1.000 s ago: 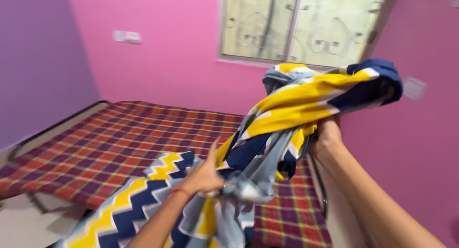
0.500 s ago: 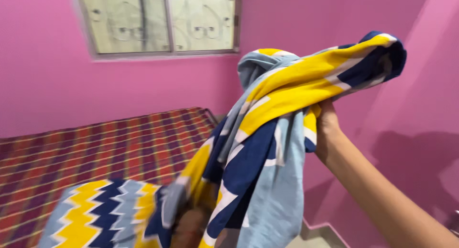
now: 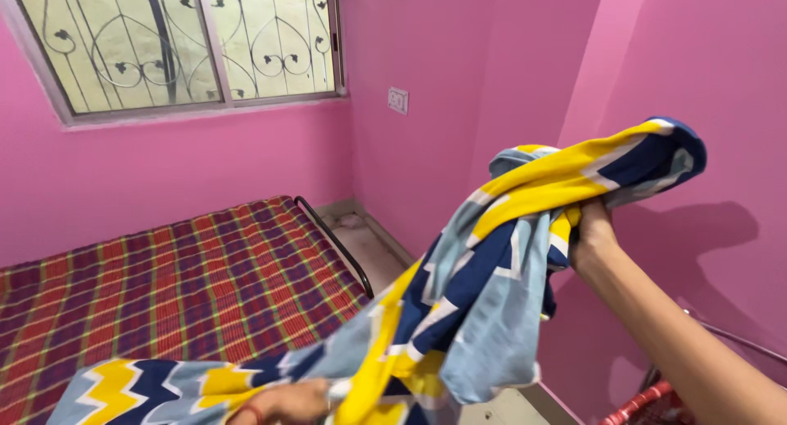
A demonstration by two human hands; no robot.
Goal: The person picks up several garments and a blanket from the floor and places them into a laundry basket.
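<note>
A zigzag-patterned bedsheet (image 3: 484,277) in yellow, navy, light blue and white hangs between my hands. My right hand (image 3: 592,228) is raised at the right and grips a bunched part of the sheet, which folds over above it. Low at the bottom edge, my left hand (image 3: 283,402), with a red thread at the wrist, holds the sheet's lower part. The sheet trails down to the left over the bed (image 3: 164,286).
The bed has a red and purple checked mattress and a dark metal frame (image 3: 332,240). Pink walls surround it, with a barred window (image 3: 176,44) at the upper left and a switch plate (image 3: 398,100). A red mesh object (image 3: 656,404) sits at the bottom right.
The view has swung right, so the window and bed slid to the left. My left hand dropped lower with the sheet; my right hand still holds the bunched part aloft.
</note>
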